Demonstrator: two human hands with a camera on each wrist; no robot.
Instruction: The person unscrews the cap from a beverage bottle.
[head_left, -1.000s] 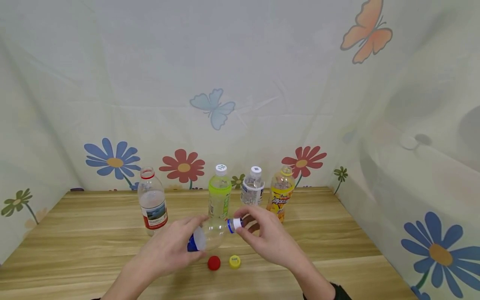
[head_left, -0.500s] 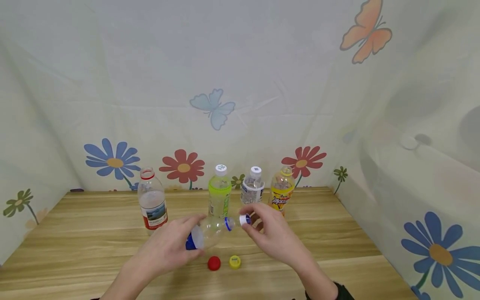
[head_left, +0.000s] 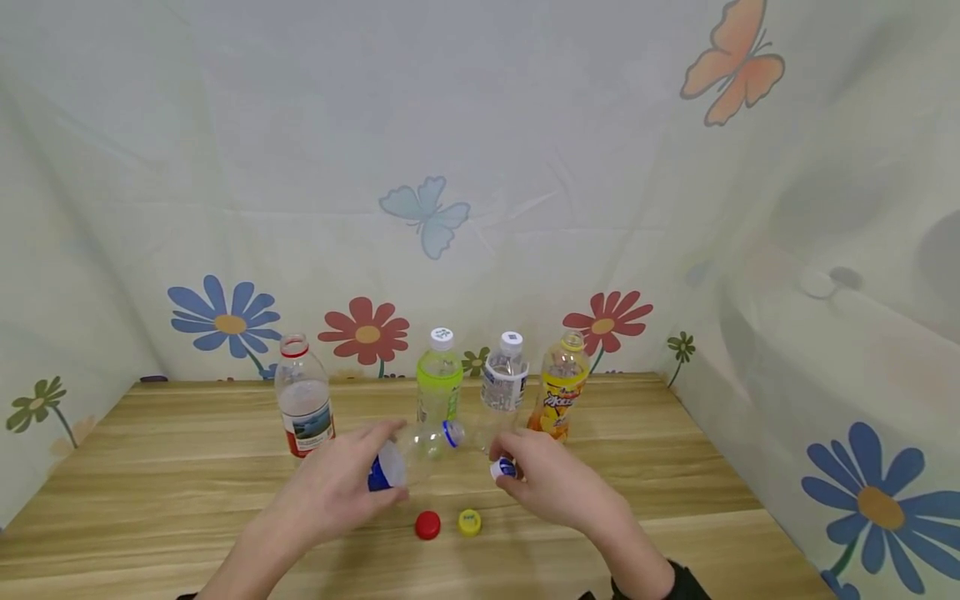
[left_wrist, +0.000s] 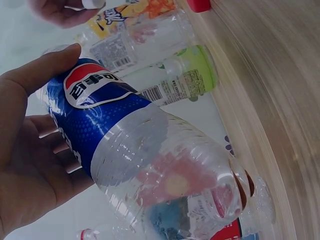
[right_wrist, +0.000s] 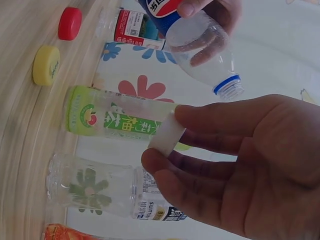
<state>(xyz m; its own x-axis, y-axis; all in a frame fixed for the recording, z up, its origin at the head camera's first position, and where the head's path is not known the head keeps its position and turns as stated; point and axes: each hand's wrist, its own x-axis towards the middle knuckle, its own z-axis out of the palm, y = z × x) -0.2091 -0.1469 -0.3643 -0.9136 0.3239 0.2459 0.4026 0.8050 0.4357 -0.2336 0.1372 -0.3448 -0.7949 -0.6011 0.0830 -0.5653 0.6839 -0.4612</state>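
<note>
My left hand (head_left: 337, 479) grips a clear plastic bottle (left_wrist: 120, 125) with a blue label, tilted so its uncapped mouth with a blue ring points right in the head view. A little brown liquid shows at its base in the left wrist view. Between thumb and fingers, my right hand (head_left: 551, 475) pinches a white bottle cap (right_wrist: 168, 134) with blue on its top, apart from the bottle's neck. A red cap (head_left: 428, 525) and a yellow cap (head_left: 469, 522) lie on the table below the hands.
Along the back of the wooden table (head_left: 187, 500) stand an uncapped red-ringed bottle (head_left: 306, 408), a white-capped green-labelled bottle (head_left: 440, 379), a white-capped clear bottle (head_left: 506, 379) and an uncapped yellow-labelled bottle (head_left: 562, 392). A flowered cloth (head_left: 525, 167) hangs behind.
The white cap has come off the bottle's neck. My right hand has carried it right and slightly down, while my left hand has moved the bottle slightly left.
</note>
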